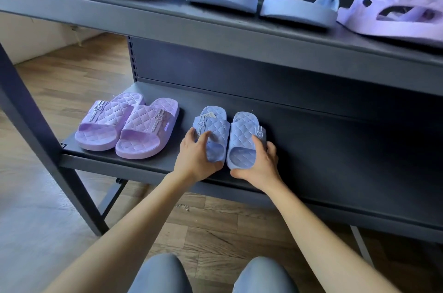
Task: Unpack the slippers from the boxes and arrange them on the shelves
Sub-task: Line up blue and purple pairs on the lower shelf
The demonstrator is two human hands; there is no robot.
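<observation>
Blue slippers point(227, 137) on lower shelf point(148, 165), left hand point(199, 156) and right hand point(260, 163) gripping each.

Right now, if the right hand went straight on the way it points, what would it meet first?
The right hand grips a blue slipper; beyond, probably only the shelf's back panel.

Wooden plank floor point(72, 82) (warm brown), pale wall point(36, 36).

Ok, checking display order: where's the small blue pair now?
In the head view the small blue pair sits on the lower shelf, just right of the purple pair, gripped by left hand and right hand.
</observation>
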